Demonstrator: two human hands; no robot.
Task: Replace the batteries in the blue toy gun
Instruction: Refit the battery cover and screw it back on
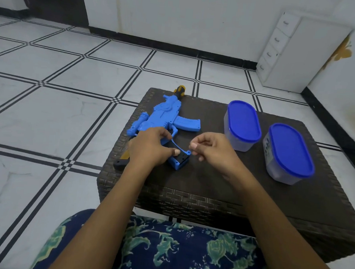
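Note:
The blue toy gun (167, 117) lies flat on the dark woven table (201, 177), its black and yellow muzzle pointing away from me and its grip toward me. My left hand (151, 147) rests on the grip and holds it, thumb on the dark open compartment at the grip's base. Just right of the grip, my right hand (211, 150) hovers with its fingertips pinched together; whether anything small sits between them I cannot tell. No batteries show.
Two clear tubs with blue lids (242, 124) (288, 153) stand on the table's right side. A black and yellow tool (122, 161) pokes out from under my left wrist at the table's left edge. White drawers (281, 55) stand against the far wall.

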